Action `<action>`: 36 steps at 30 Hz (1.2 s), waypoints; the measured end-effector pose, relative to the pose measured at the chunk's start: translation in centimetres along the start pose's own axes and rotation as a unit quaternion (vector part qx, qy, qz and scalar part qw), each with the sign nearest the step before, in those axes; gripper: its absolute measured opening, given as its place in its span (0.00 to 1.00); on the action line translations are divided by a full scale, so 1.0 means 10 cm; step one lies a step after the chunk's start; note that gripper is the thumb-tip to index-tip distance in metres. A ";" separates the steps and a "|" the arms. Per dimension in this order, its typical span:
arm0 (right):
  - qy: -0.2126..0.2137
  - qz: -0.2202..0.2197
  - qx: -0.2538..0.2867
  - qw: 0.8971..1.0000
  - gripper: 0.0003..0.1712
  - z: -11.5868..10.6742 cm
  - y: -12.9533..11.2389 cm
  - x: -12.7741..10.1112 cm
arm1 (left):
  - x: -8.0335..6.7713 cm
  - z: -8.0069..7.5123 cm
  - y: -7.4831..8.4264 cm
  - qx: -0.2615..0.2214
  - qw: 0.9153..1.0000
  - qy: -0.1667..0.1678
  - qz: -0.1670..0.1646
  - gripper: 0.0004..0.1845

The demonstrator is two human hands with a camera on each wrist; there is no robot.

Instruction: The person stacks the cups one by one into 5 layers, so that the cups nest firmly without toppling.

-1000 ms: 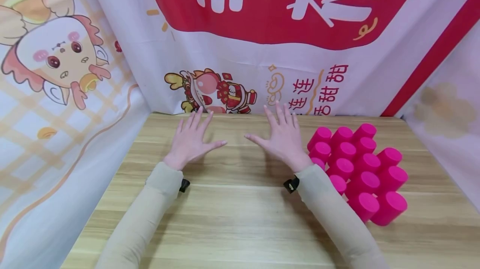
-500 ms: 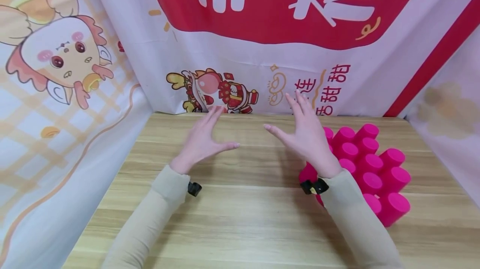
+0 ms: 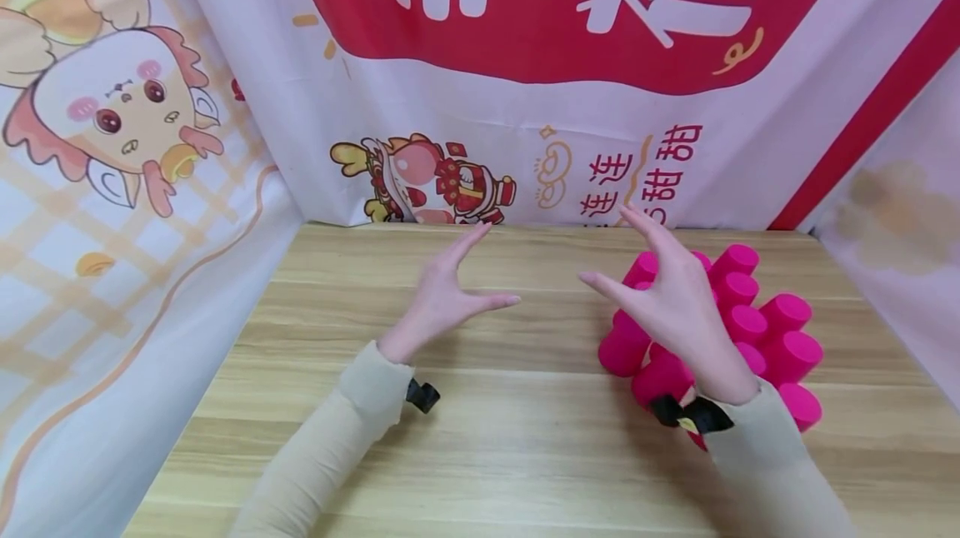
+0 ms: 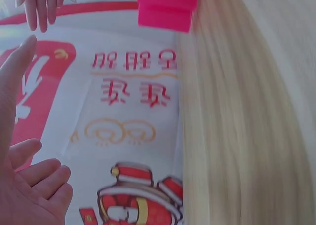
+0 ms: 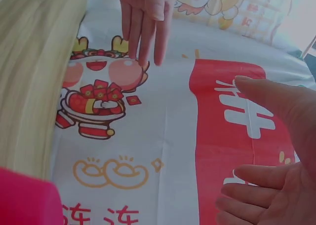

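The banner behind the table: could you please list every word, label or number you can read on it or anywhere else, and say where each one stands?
"连连" in red on the white banner, lower part, beside the gold ingot drawing.
"甜甜" in red, just right of it; the character below is hidden by the right hand.
Large white characters on the banner's red field: cut off by the frame, unreadable.
Pink cups, left hand, table: no text.

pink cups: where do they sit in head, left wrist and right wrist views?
Head: the pink cups cluster right of centre on the wooden table, partly behind the right hand.
Left wrist: the cups show at the top edge, middle.
Right wrist: one pink corner at bottom left.
Shared landmark: the gold ingot drawing on the backdrop.
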State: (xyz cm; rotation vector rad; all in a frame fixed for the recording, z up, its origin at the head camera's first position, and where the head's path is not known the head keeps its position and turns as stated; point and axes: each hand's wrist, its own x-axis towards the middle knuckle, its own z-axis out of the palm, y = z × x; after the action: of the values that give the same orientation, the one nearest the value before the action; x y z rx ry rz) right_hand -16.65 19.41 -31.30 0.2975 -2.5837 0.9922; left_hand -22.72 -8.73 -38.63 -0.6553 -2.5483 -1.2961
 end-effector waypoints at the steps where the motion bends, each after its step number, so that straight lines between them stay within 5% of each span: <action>1: -0.001 0.003 0.002 1.000 0.50 -0.03 0.02 -0.03 | 0.00 0.03 0.02 -0.009 1.000 -0.001 -0.001 0.53; 14: -0.036 0.102 0.014 0.994 0.48 -0.32 0.33 -0.49 | -0.05 0.47 0.28 -0.128 0.991 -0.045 -0.005 0.49; 27: -0.052 0.133 0.016 0.990 0.44 -0.24 0.50 -0.92 | -0.04 0.93 0.40 -0.188 0.979 -0.083 0.012 0.42; 36: -0.053 0.136 -0.004 0.989 0.43 -0.18 0.64 -0.98 | -0.05 1.22 0.44 -0.205 0.970 -0.134 -0.017 0.38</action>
State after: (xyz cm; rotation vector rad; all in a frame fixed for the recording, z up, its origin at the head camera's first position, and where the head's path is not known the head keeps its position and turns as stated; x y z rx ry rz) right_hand -9.28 25.97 -37.76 -0.0067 -2.7759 1.0827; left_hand -20.06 3.21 -42.91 -0.9228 -2.5137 -1.8880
